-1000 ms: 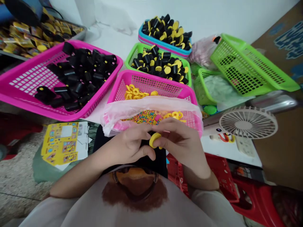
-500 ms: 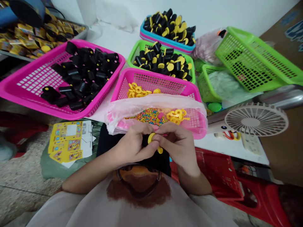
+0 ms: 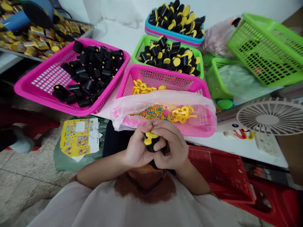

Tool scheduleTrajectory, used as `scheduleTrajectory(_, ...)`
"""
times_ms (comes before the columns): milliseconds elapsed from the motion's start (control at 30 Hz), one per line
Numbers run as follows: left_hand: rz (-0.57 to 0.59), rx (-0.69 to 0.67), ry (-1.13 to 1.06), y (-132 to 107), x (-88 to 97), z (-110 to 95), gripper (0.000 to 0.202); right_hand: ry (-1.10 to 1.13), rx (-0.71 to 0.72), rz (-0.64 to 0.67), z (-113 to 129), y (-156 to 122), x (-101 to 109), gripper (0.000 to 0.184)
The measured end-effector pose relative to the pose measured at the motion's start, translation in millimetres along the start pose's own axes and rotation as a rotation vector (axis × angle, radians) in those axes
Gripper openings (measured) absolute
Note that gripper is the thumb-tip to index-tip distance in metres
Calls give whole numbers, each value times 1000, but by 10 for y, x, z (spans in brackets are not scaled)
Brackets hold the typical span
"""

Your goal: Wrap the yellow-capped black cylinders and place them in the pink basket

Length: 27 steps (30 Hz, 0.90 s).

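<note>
Both hands meet close to my chest, just below the near pink basket. My left hand and my right hand are closed together around a small black tube with a yellow cap on its upper end. Thumbs press on the cap. In the basket lie a clear bag with small coloured beads and loose yellow rings.
A large pink basket of black tubes sits at left. Green and blue baskets of capped tubes stand behind. Empty green baskets and a white fan are at right. Yellow sticker sheets lie on the floor; red crates below.
My hands drew in toward my chest and closed tighter. The yellow cap, earlier pinched loose between fingers, now sits on a black tube gripped by both hands.
</note>
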<state>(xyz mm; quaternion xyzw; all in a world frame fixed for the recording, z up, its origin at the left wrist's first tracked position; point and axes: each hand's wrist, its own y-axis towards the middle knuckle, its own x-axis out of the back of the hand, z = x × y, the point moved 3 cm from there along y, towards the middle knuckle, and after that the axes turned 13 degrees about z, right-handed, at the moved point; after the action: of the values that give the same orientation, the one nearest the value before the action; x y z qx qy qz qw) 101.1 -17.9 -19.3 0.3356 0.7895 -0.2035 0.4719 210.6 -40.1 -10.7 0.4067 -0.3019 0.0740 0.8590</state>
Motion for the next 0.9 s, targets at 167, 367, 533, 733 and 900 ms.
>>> scheduleTrajectory(167, 50, -94, 180, -65, 56, 26, 39, 230, -79, 74, -33, -14, 103, 53)
scheduleTrajectory(367, 222, -588, 1211, -210, 238, -82, 41, 729, -171, -5, -113, -126, 170, 31)
scheduleTrajectory(533, 323, -492, 1623, -143, 170, -232, 31, 1218, -659, 67, -142, -315, -116, 68)
scheduleTrajectory(733, 529, -565, 1840, -159, -86, -278, 20, 1307, -708, -23, -214, -485, -167, 57)
scheduleTrajectory(900, 688, -367, 2003, 50, -94, -555, 17, 1563, -645, 178, -169, -751, -70, 72)
